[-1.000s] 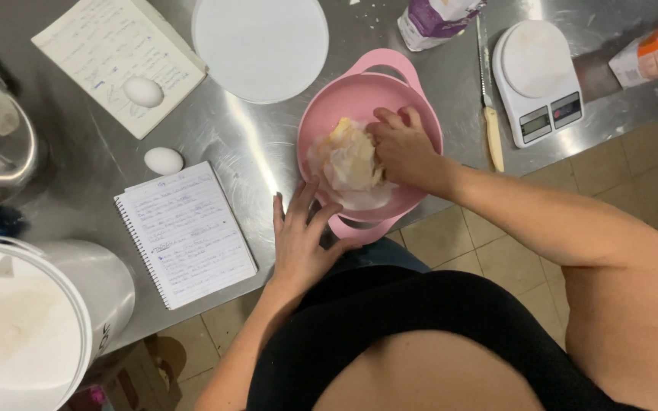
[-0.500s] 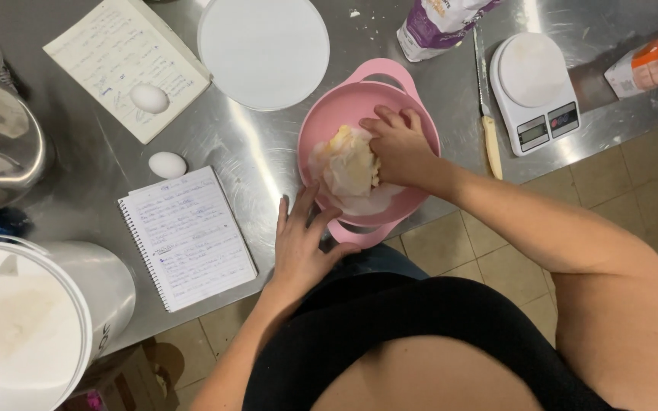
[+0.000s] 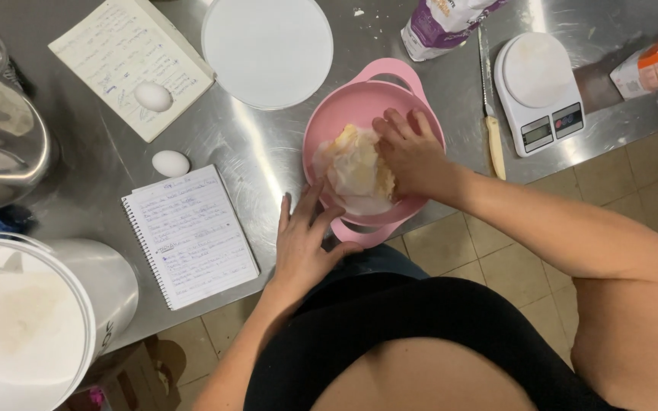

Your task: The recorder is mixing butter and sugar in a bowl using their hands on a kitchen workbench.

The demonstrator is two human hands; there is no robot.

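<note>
even overhead light, glare on the steel table [image 3: 268, 160], sharp focus.

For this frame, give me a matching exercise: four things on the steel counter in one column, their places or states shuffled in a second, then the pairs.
Things:
1. round pink plastic bowl
2. white egg
3. wooden-handled knife
4. right hand

Places or states:
A. lying beside the white kitchen scale
B. resting on the open notebook
C. pressing the pale dough
D. steadied at its rim by the left hand

Pairs: 1-D, 2-B, 3-A, 4-C

bare steel [image 3: 260, 164] left of bowl [image 3: 344, 106], knife [image 3: 491, 114] close right
</note>
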